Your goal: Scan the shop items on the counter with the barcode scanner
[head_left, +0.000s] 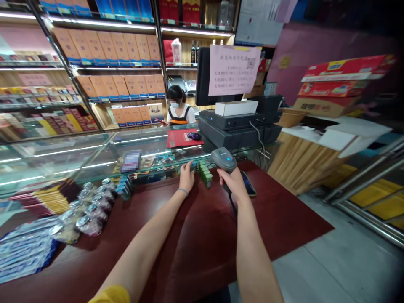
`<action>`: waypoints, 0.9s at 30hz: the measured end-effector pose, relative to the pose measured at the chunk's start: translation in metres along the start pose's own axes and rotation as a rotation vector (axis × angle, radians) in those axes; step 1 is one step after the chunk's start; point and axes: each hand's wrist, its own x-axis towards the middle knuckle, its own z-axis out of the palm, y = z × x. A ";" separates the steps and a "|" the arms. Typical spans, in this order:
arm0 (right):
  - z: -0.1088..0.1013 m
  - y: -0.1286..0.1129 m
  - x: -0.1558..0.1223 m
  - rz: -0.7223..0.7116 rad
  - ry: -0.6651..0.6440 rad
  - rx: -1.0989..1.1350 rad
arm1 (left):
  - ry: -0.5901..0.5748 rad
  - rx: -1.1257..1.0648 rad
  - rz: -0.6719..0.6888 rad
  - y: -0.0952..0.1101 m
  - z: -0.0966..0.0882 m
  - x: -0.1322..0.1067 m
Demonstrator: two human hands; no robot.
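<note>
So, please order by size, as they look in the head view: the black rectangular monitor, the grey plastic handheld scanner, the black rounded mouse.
1. Black rectangular monitor
2. Grey plastic handheld scanner
3. Black rounded mouse

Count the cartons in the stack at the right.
3 visible: a red top carton, a red middle carton beneath it, and a brown carton at the bottom. Others may be hidden behind.

Pink paper notice (232,80), on back of monitor (203,82): Chinese heading and lines beneath; "200元" and "500元" legible, remainder blurred; square printed code, upper right. Red cartons (341,88), stacked: Chinese lettering, too blurred to read. Brown carton (328,107), beneath: dark Chinese characters, illegible. Pink shelf card (33,79): red lettering, illegible. Handheld barcode scanner (223,158): any lettering too small to read.
</note>
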 end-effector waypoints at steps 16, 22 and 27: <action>0.005 0.002 -0.001 -0.013 0.016 0.076 | -0.015 0.098 0.049 0.001 0.010 0.001; 0.016 -0.001 -0.004 -0.038 0.044 0.011 | 0.133 -0.160 -0.068 0.008 -0.036 -0.028; 0.040 -0.007 -0.012 -0.073 -0.003 -0.019 | 0.186 -0.263 -0.164 0.003 -0.125 -0.071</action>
